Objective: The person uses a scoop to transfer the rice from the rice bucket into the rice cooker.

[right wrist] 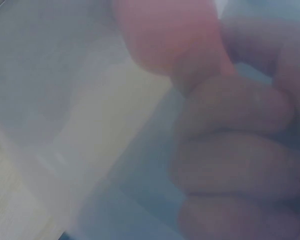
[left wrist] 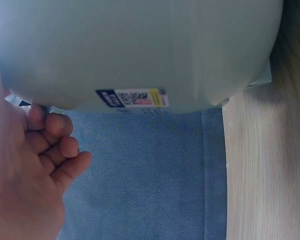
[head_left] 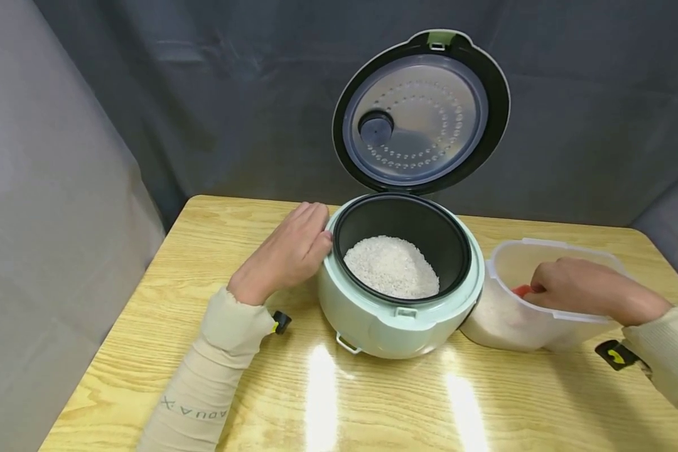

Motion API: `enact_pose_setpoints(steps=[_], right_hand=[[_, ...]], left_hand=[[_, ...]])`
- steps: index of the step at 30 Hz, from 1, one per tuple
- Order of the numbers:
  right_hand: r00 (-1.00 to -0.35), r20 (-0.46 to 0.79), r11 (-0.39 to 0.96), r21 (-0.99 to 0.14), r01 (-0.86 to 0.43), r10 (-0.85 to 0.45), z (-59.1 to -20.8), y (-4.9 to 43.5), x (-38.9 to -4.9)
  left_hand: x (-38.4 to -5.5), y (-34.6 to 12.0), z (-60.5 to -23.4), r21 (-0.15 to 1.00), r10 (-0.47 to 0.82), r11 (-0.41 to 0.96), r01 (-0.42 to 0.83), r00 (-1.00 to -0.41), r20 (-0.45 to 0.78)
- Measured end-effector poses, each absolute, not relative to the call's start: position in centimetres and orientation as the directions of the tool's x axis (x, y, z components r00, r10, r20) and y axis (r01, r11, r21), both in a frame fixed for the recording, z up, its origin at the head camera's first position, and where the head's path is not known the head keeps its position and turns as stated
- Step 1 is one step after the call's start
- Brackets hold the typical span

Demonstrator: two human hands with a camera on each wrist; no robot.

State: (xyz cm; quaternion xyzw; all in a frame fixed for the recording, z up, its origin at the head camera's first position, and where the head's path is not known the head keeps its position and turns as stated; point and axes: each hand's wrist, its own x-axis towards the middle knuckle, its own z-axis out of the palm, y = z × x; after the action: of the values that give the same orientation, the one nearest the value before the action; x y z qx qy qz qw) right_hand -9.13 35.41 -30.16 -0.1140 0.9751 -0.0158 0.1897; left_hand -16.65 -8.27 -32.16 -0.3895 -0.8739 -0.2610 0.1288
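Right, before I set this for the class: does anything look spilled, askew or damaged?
Nothing stands out. The rice cooker stands upright, lid raised; the rice is heaped inside the pot. The right hand holds a red utensil within the upright plastic container. No spill or damage shows.

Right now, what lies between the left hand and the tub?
The cooker, with rice inside it, stands between the left hand and the tub; the head view shows this.

cloth walls [head_left: 248,113] around a wooden table [head_left: 175,282] suggest a booth.
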Motion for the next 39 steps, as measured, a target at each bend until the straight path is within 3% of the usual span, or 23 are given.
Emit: enact_pose_setpoints(steps=[8,39], right_hand=[[-0.895,-0.38,0.972,-0.073,-0.223,-0.234,-30.17,35.52,-9.15],[-0.885,-0.397,0.969,-0.138,-0.206,-0.245,-29.95,35.21,-9.56]], left_hand=[[-16.74,-8.26,-32.34,0.323,0.622,0.537,0.779,-0.624,0.472],[-16.83,-8.36,-32.19,0.307,0.631,0.55,0.777,-0.627,0.457]])
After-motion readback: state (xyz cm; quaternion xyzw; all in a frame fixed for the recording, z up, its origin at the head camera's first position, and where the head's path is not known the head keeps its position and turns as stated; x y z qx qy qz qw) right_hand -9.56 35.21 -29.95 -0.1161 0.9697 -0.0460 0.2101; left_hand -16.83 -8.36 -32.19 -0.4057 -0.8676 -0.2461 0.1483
